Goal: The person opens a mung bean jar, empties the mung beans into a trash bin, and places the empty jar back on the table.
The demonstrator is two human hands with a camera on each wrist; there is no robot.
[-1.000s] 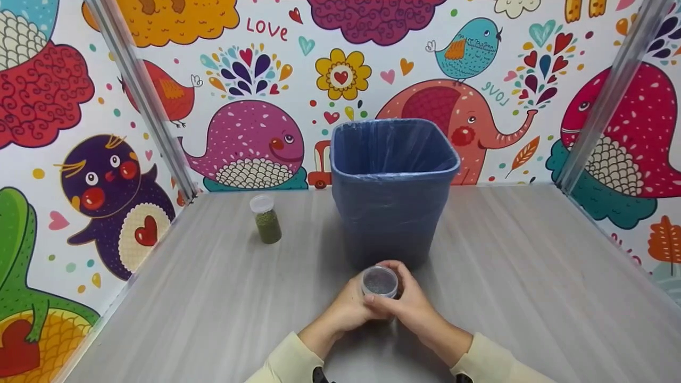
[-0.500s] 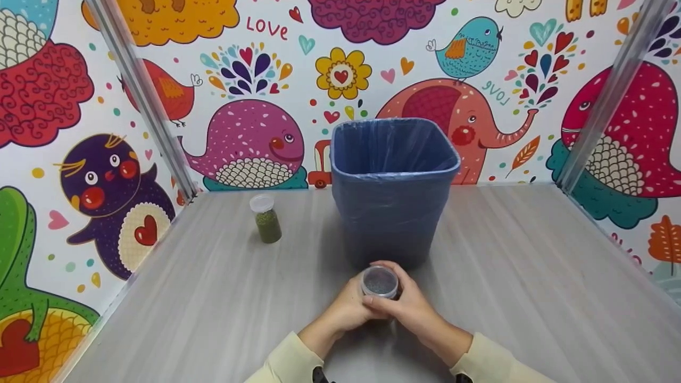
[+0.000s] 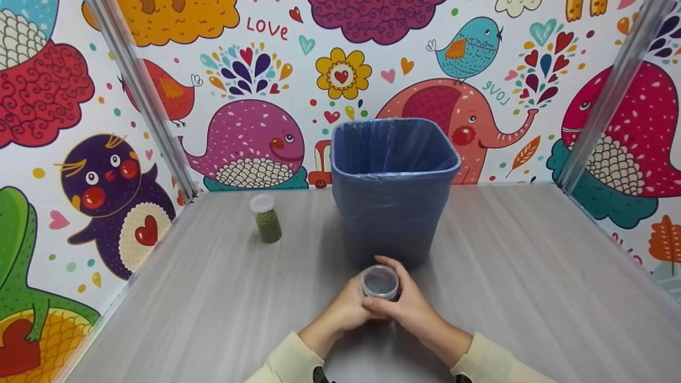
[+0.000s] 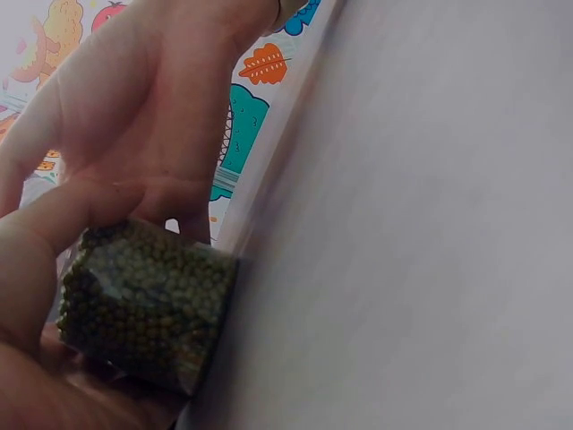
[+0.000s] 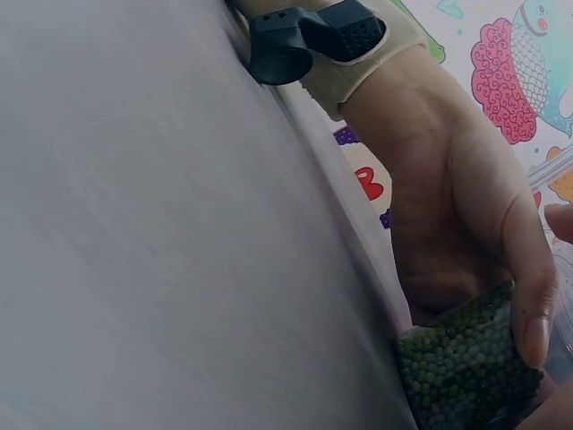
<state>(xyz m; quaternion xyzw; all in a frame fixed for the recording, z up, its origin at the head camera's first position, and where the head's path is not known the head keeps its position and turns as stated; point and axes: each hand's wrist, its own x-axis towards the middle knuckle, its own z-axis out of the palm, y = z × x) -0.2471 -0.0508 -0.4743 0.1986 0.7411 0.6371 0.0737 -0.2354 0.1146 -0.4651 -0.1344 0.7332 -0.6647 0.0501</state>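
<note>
Both hands are around a clear plastic jar of small green beans (image 4: 148,305) near the front of the table. Its round clear lid (image 3: 380,282) faces up in the head view. The left hand (image 3: 348,303) grips the jar's body from the left, its thumb lying along the side in the right wrist view. The right hand (image 3: 412,300) holds the lid's rim from the right, thumb in front and forefinger behind. In the left wrist view the jar's base is at or very near the tabletop; contact is unclear. The lid appears to be on the jar.
A second lidded jar of green beans (image 3: 268,226) stands upright to the left on the table (image 3: 213,314). Directly beyond the hands is a tall blue bin (image 3: 391,213) with a clear liner. Patterned wall panels (image 3: 340,32) enclose the back and sides.
The right forefinger shifts slightly along the far side of the lid and now stands a little higher. The jar, left hand and everything else stay practically where they were.
</note>
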